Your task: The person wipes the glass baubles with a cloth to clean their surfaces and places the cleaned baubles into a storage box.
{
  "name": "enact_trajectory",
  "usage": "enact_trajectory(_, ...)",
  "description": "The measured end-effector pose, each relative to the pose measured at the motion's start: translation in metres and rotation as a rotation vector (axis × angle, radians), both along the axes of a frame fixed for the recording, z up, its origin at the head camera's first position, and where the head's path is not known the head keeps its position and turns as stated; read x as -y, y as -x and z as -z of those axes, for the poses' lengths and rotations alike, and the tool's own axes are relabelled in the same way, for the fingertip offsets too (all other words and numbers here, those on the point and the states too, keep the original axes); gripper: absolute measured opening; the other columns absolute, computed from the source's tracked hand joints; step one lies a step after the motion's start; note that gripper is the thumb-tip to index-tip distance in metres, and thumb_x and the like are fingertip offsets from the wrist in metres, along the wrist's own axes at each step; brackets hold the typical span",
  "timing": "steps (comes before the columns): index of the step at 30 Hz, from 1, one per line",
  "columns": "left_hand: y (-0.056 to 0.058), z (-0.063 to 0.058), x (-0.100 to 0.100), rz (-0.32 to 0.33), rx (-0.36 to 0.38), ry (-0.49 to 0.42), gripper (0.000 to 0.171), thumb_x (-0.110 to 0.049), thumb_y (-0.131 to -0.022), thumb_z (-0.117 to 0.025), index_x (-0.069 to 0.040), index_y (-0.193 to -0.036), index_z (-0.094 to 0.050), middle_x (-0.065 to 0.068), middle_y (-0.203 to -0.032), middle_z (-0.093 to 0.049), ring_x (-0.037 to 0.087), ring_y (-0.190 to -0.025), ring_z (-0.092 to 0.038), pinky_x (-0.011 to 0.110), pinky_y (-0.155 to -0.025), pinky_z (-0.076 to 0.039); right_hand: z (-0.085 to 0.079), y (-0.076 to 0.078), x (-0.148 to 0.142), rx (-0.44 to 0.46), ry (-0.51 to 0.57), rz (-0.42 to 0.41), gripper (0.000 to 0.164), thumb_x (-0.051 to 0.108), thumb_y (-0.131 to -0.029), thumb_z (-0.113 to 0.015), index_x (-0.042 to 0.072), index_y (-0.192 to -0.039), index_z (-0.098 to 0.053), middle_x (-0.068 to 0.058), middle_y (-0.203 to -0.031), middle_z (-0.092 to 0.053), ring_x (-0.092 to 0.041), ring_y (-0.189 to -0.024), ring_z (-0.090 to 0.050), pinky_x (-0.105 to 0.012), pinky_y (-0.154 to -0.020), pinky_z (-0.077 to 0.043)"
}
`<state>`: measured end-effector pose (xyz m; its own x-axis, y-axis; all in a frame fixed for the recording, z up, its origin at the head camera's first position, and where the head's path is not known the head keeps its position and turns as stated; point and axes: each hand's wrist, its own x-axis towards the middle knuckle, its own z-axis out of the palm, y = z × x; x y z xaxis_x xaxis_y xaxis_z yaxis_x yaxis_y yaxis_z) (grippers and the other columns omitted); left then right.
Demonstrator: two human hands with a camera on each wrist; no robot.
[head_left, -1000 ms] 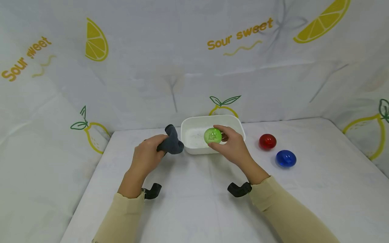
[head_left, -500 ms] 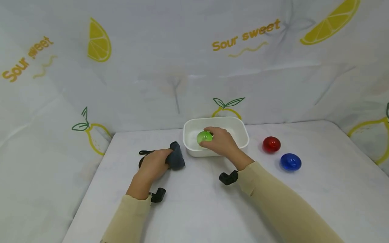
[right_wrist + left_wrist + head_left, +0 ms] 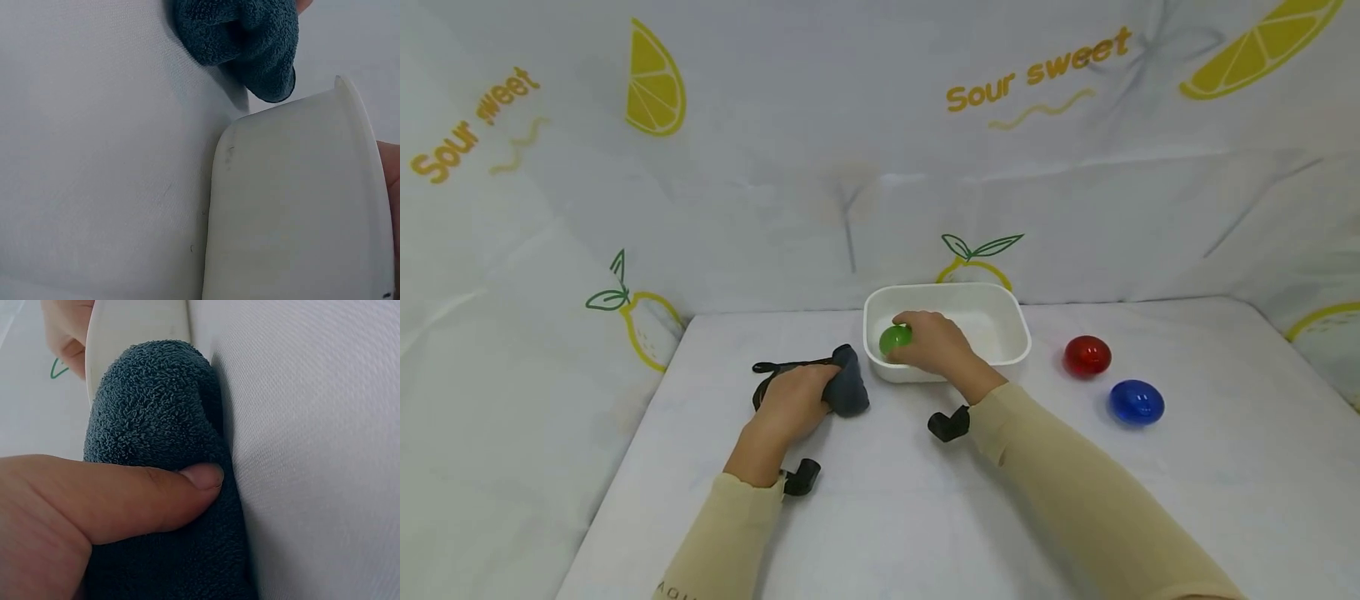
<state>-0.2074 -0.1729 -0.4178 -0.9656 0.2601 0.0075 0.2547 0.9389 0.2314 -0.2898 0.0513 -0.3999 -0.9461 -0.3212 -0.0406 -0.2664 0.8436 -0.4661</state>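
Observation:
My left hand [image 3: 794,402] grips a bunched, dark blue-grey terry cloth [image 3: 849,385] low on the table, left of a white plastic tub [image 3: 992,363]. In the left wrist view the thumb [image 3: 156,497] presses across the looped pile of the cloth. Inside the tub, near its left end, my right hand [image 3: 936,343] holds a glossy green ball [image 3: 894,339] between thumb and fingers. The tub's wall hides most of that hand in the right wrist view, where the cloth also shows beside the tub.
To the right of the tub lie a shiny red ball [image 3: 1087,357] and a blue ball [image 3: 1137,403]. A thin black loop [image 3: 766,367] sticks out behind the left hand. The white-covered table [image 3: 880,517] meets a lemon-printed cloth backdrop [image 3: 760,208] just behind the tub.
The right hand has lowered the green ball into the tub and moved it left. The left hand has brought the cloth down to the table. The view has shifted slightly.

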Motion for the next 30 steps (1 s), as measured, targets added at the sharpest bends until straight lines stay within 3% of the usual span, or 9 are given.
enact_trajectory(8, -0.0005, -0.0036, -0.0023, -0.009, 0.011, -0.011, 0.048, -0.009, -0.083, -0.078, -0.017, -0.129, -0.065, 0.006, -0.13, -0.065, 0.031, -0.123, -0.059, 0.049, -0.103, -0.046, -0.002, -0.0004, 0.0015, -0.05, 0.108, 0.04, 0.047, 0.026, -0.088, -0.073, 0.013, -0.131, -0.061, -0.01, -0.136, -0.06, -0.03, -0.124, -0.056, -0.046, -0.101, -0.047)
enact_trajectory(14, 0.0004, -0.0033, -0.0023, -0.013, 0.02, -0.02, 0.049, -0.009, -0.083, -0.078, -0.016, -0.13, -0.064, 0.006, -0.131, -0.065, 0.031, -0.124, -0.058, 0.05, -0.104, -0.046, 0.0012, -0.0011, -0.0007, -0.048, 0.078, -0.005, 0.046, 0.029, -0.093, -0.066, 0.014, -0.136, -0.059, -0.008, -0.145, -0.053, -0.03, -0.133, -0.049, -0.047, -0.108, -0.041)
enact_trajectory(30, -0.0006, -0.0019, -0.0024, -0.028, 0.04, -0.021, 0.051, -0.013, -0.084, -0.078, -0.018, -0.132, -0.063, 0.006, -0.133, -0.064, 0.031, -0.125, -0.057, 0.05, -0.104, -0.045, -0.0034, -0.0043, -0.006, -0.081, 0.067, -0.044, 0.049, 0.032, -0.094, -0.064, 0.014, -0.139, -0.056, -0.011, -0.146, -0.051, -0.031, -0.136, -0.046, -0.048, -0.111, -0.039)
